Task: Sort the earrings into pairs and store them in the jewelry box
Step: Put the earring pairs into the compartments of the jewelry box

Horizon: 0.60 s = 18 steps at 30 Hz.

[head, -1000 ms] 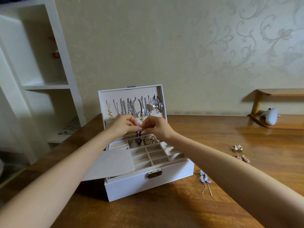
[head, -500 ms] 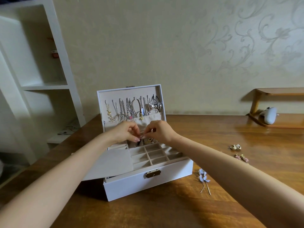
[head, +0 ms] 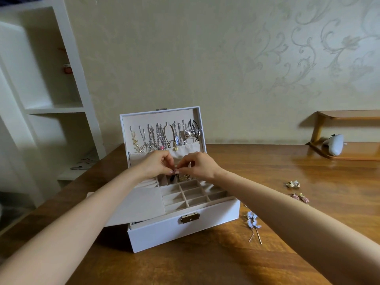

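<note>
Centrally, a wooden bench (head: pixel 267 171) fills the lower half of the frame. A white shelf unit (head: pixel 67 58) occupies the upper left. A white jewelry box (head: pixel 185 229) stands on the bench at lower centre, with its lid (head: pixel 160 118) raised upright and necklaces (head: pixel 160 136) hanging in a row inside the lid. The top tray shows a grid of small compartments, and a flat padded flap lies folded out to the left of the grid.

The left hand (head: pixel 157 164) and right hand (head: pixel 199 166) meet fingertip to fingertip above the rear compartments. Both have curled fingers pinching a small earring (head: pixel 175 168); its detail is too fine to resolve. Gold earrings (head: pixel 184 177) lie in a rear compartment just below the hands.

Right of the box, three sets rest on the bench: blue flower earrings (head: pixel 253 220) near the box corner, pink earrings (head: pixel 300 197) farther right, and pale gold earrings (head: pixel 293 184) just above those.
</note>
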Available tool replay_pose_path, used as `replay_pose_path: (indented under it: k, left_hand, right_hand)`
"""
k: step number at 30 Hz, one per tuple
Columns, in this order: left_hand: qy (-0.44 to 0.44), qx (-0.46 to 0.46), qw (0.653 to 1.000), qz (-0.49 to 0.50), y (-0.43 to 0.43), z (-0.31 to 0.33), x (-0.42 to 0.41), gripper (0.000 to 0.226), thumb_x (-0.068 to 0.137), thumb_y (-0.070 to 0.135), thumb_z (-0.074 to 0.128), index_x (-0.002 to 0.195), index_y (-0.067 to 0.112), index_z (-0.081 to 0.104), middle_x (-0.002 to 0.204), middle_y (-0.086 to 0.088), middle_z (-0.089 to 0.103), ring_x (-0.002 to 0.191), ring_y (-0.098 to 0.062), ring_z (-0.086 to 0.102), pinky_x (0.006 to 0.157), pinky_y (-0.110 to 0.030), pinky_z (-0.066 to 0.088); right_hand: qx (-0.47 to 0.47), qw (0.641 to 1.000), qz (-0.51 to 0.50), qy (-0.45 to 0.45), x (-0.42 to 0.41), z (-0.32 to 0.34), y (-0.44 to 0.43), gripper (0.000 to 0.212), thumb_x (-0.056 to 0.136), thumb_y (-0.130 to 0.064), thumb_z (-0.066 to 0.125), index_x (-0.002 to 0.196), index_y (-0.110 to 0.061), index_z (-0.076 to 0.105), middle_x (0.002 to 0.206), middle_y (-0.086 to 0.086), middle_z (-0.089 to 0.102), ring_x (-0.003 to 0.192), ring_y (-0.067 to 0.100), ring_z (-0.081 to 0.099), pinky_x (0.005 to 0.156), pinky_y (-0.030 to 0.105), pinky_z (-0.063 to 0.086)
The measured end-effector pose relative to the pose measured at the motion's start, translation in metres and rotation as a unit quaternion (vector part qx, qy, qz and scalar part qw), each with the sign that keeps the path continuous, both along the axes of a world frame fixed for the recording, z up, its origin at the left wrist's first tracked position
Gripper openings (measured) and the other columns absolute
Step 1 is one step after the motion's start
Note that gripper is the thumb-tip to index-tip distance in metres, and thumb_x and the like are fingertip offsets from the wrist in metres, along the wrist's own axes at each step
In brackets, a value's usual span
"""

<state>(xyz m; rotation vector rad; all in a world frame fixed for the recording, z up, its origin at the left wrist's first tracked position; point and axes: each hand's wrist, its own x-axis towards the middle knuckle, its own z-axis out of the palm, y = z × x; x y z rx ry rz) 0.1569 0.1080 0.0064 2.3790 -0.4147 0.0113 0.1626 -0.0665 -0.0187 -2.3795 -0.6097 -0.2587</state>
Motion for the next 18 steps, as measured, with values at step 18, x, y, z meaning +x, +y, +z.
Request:
replay_pose_path:
  k: [18]
  left_hand:
    - [-0.044,0.134,0.990,0.016,-0.0031,-0.0037,-0.0002,0.022,0.072,0.003,0.073,0.083,0.016,0.059,0.092,-0.008,0.062,0.084,-0.024,0.057,0.078,-0.035,0.048]
  right_hand:
    - [-0.133,0.990,-0.023,-0.040,-0.0074,0.0056,0.0093,0.021,0.082,-0.030,0.063,0.101,-0.026,0.071,0.101,0.003,0.069,0.099,0.024,0.059,0.085,0.031,0.043]
